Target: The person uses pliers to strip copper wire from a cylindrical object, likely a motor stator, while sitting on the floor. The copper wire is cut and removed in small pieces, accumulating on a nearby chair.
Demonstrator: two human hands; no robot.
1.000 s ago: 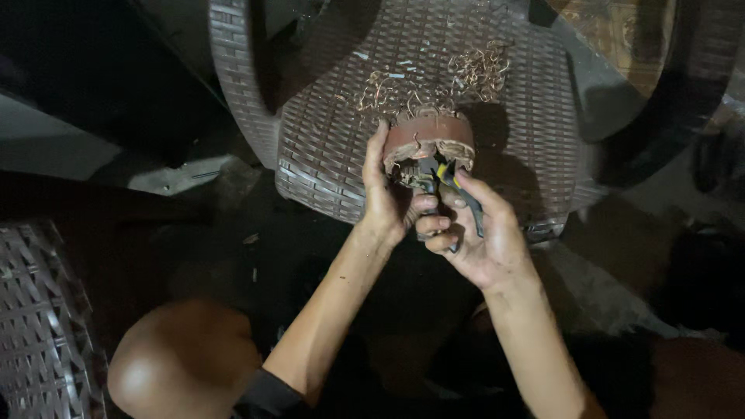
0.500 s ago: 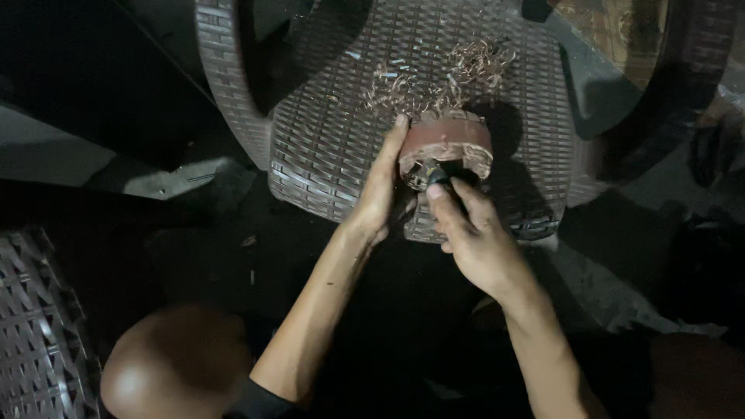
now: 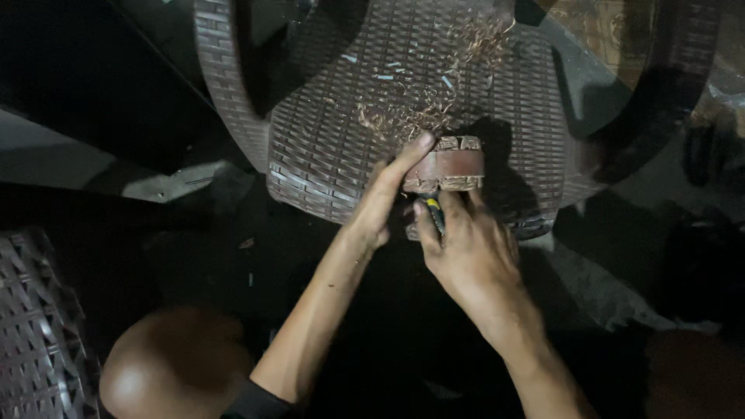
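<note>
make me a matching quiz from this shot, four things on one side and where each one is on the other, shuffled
Things:
1. left hand
2. right hand
3. copper wire scraps
4. round wound part

Places:
A. loose on the woven chair seat
B. between both hands, at the seat's front
C. gripping a yellow-and-black tool
D. fingers on the part's left side

Pairs: 1-D, 2-C, 3-A, 4-B

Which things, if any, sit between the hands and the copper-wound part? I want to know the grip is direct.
Nothing visible does. The left hand lies directly on the part, and the right hand presses a dark tool against its near side. The loose copper strands lie behind it on the chair.
</note>
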